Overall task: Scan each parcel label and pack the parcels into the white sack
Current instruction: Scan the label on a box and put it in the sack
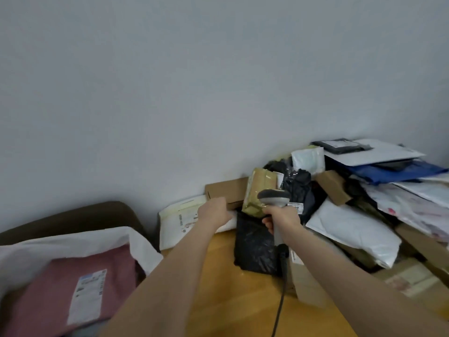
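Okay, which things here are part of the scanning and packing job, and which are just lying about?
Part of the job: barcode scanner in the right hand, white sack, pink parcel inside it, cream mailer, black bag parcel, parcel pile.
Just lying about: brown seat behind the sack, wooden table.

The 2 bare forearms reach forward side by side. The left hand [213,211] lies knuckles-up, its fingers bent down out of sight. The right hand [281,215] is wrapped around the handle of a scanner [273,197], held upright.
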`<state>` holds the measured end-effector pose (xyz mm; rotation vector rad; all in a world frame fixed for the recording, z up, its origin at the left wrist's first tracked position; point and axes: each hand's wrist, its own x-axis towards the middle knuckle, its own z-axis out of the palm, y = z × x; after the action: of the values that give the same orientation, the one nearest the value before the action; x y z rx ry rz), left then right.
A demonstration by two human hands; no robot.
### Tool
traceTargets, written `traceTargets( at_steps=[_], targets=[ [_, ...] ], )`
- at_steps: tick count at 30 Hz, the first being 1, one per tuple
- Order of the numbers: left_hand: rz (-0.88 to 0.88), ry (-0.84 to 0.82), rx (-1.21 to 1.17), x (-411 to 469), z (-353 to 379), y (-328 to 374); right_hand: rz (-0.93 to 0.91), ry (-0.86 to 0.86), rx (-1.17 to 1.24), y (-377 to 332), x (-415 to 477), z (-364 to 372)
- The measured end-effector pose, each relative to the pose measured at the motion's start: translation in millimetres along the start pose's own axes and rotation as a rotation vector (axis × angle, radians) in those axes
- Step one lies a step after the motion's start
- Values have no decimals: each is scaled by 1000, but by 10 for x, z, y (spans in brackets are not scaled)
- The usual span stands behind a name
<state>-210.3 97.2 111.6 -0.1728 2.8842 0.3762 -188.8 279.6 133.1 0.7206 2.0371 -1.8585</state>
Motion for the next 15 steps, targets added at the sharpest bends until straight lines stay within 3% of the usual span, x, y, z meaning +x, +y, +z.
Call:
traceTargets(
  at_steps=[9,15],
  targets=[
    [-241,134,-102,839,641,1314,35,31,130,-263,1210,-1101],
    [-405,148,-68,1091,912,1468,84,-64,181,-244,1563,-1232]
  ],
)
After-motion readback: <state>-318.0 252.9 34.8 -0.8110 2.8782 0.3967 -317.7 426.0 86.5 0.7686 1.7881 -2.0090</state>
